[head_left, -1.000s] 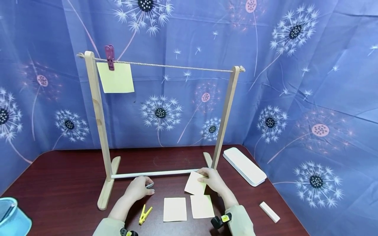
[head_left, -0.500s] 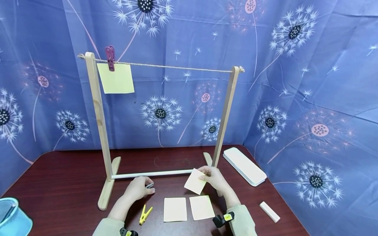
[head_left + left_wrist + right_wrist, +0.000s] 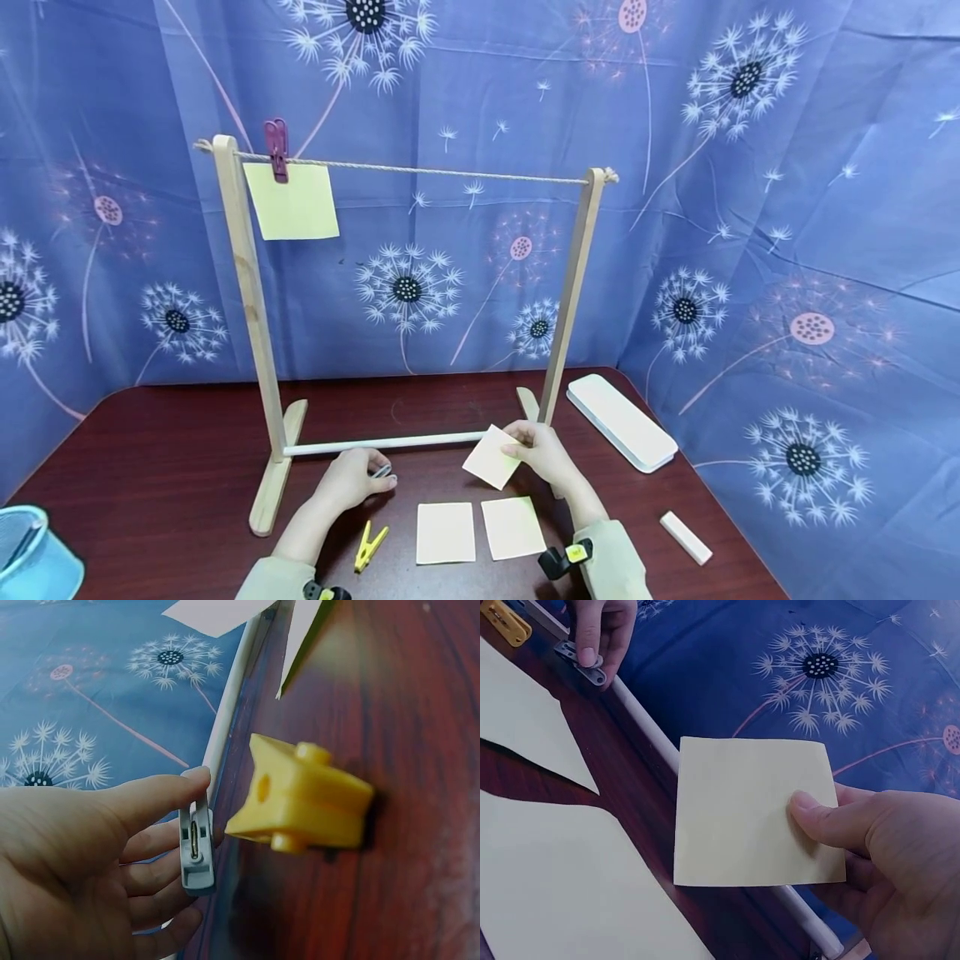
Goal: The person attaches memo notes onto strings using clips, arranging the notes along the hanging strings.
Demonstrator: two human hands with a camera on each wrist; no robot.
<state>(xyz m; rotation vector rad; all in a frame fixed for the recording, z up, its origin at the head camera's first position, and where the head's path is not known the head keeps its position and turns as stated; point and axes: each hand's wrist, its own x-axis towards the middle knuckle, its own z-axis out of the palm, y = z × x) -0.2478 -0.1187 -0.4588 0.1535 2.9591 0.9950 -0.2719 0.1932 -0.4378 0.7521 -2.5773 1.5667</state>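
My left hand point(image 3: 351, 482) holds a grey clothespin point(image 3: 197, 851) between thumb and fingers, low over the table near the rack's white bottom bar. A pale yellow sticky note point(image 3: 742, 814) is pinched by my right hand point(image 3: 546, 454), its thumb on the face and the fingers behind. Below the hands, two more notes lie on the table, a left note point(image 3: 446, 533) and a right note point(image 3: 513, 528). A yellow clothespin point(image 3: 367, 546) rests on the table just below the left hand. From the rope point(image 3: 420, 169) hangs another yellow note point(image 3: 294, 204), clipped by a purple clothespin point(image 3: 277, 150).
The wooden rack's left post point(image 3: 249, 283) and right post point(image 3: 573, 292) stand behind the hands, joined by a white bar point(image 3: 435, 440). At right lie a white case point(image 3: 622, 423) and a small white block point(image 3: 686, 537). A blue mesh holder point(image 3: 45, 558) stands at left.
The right hand has raised the note off the others, tilting it and moving it slightly left. The left hand with the grey clothespin has shifted barely to the right.
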